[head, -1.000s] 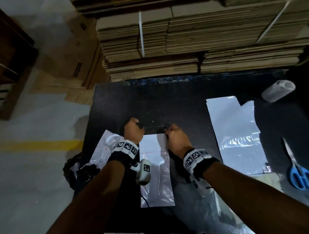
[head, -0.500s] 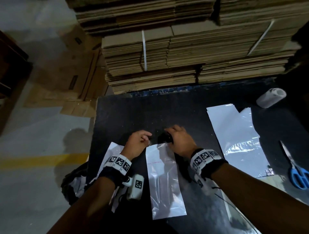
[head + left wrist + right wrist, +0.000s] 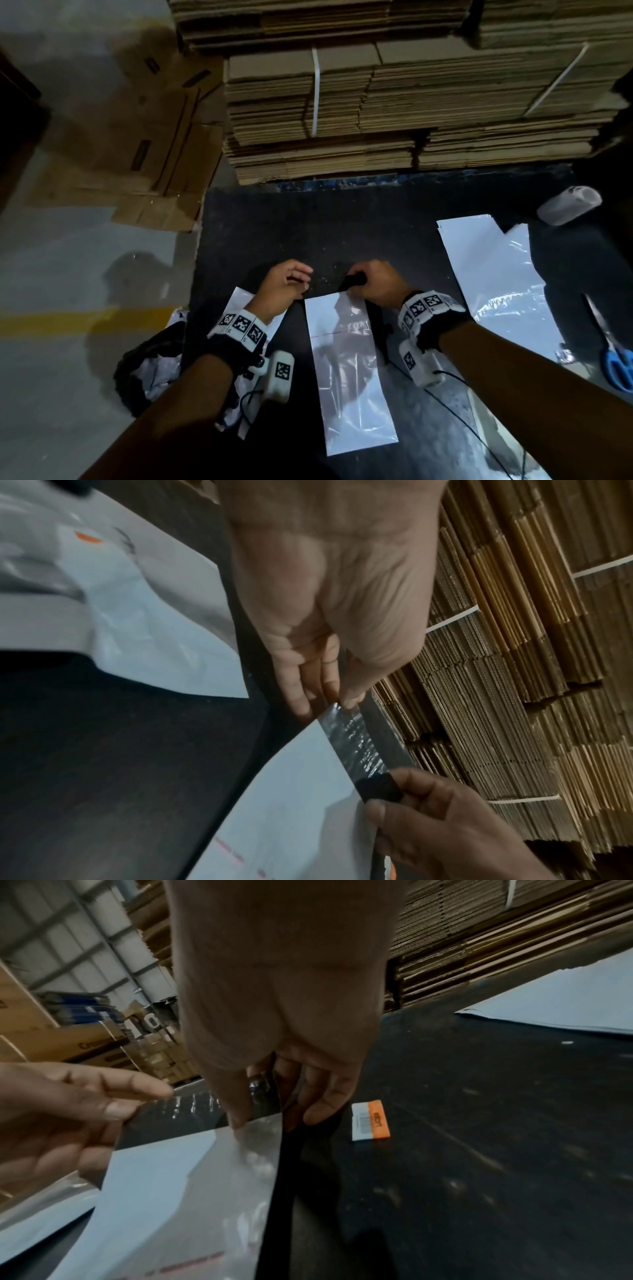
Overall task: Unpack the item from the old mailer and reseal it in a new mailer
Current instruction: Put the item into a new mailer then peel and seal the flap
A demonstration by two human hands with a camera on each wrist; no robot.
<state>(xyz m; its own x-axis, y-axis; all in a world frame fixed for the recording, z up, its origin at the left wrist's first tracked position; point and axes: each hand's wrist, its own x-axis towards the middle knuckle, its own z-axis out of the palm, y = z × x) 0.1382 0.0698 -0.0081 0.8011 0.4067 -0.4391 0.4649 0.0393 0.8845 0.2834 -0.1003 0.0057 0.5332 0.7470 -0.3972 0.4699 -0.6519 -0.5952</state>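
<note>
Two hands meet at the far end of the new mailer, the narrow white bag lying lengthwise on the dark table. Your left hand pinches the left corner of the mailer's dark glue flap between thumb and fingertips, holding that end taut and off the table so the flap cannot fold onto itself. Your right hand pinches the flap's right end, where a dark strip, probably the peeled liner, sticks out of its grip; the wrist views show the shiny glue surface stretched between the two hands. Holding both corners is likely meant to let the flap fold down square across the mouth.

The item itself cannot be made out; it is probably inside the new mailer, though the pictures do not settle it. The old mailer, crumpled, lies just left of the new one under your left wrist. A small orange-and-white label lies on the table just right of the new mailer. Spare white bags lie further right, and beyond them blue-handled scissors and a white bottle on its side. Stacked flat cardboard rises beyond the table's far edge.
</note>
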